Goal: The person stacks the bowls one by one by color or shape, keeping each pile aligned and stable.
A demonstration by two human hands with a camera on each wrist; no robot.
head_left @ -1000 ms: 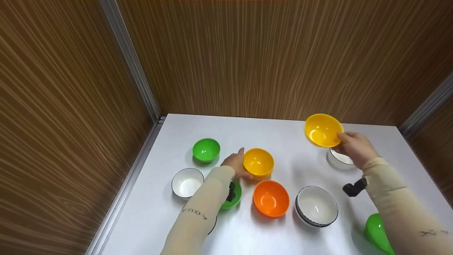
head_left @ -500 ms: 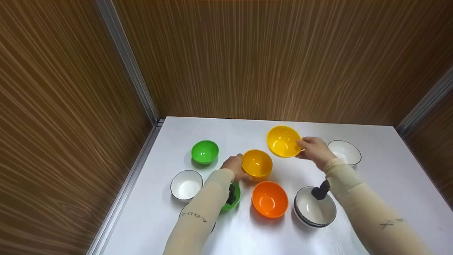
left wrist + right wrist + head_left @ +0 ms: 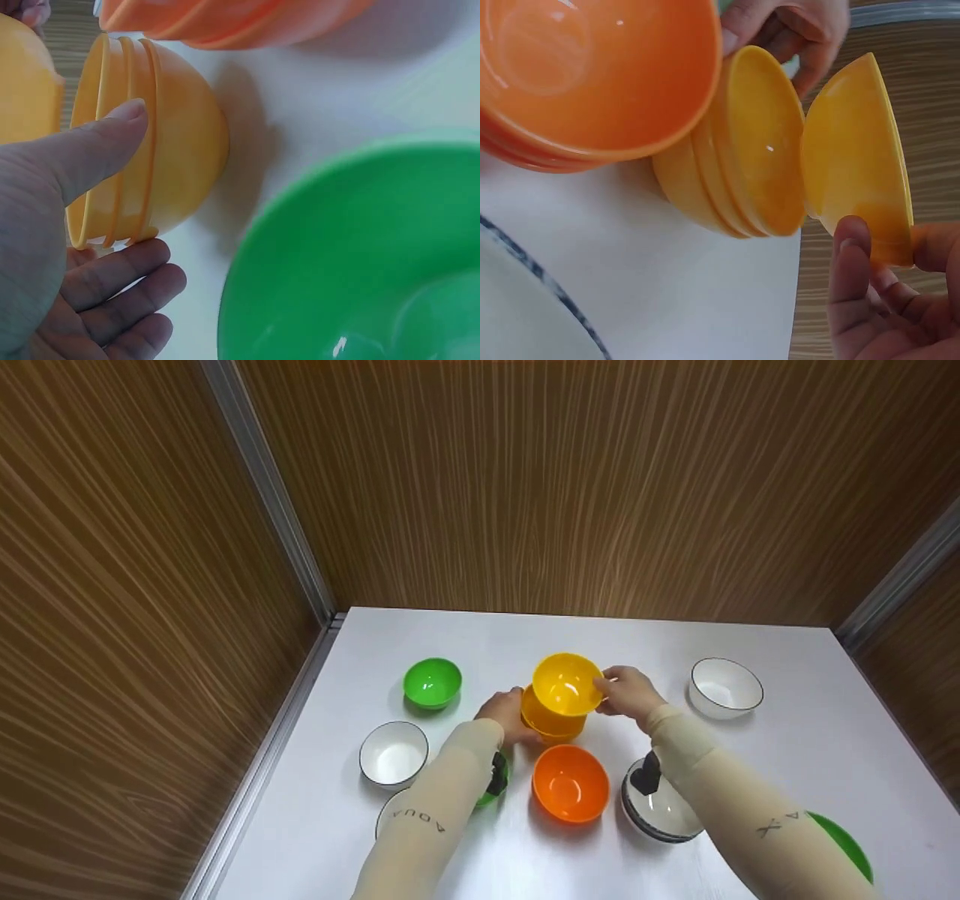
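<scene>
My right hand (image 3: 630, 694) pinches a yellow bowl (image 3: 568, 686) by its rim, thumb on one side and fingers on the other. That bowl is tilted close over a stack of yellow bowls (image 3: 556, 727), overlapping it in the head view. Around the left side of the stack, my left hand (image 3: 508, 718) holds it; the left wrist view has the thumb across the stacked rims (image 3: 139, 180) and the fingers below. In the right wrist view, the base of the held bowl (image 3: 859, 150) is right at the mouth of the stack. An orange bowl stack (image 3: 571, 784) stands just in front.
White bowls (image 3: 394, 755) and a green bowl (image 3: 433, 684) stand at left. My left forearm partly hides another green bowl (image 3: 495, 793). Dark-rimmed white bowls (image 3: 671, 814) are stacked right of the orange, a white bowl (image 3: 725, 690) stands behind, and a green bowl (image 3: 847, 847) lies by my right forearm.
My right hand has carried the yellow bowl left and down, from above the right-hand white bowl to the yellow stack. The left hand has stayed at the stack, shifting only slightly.
</scene>
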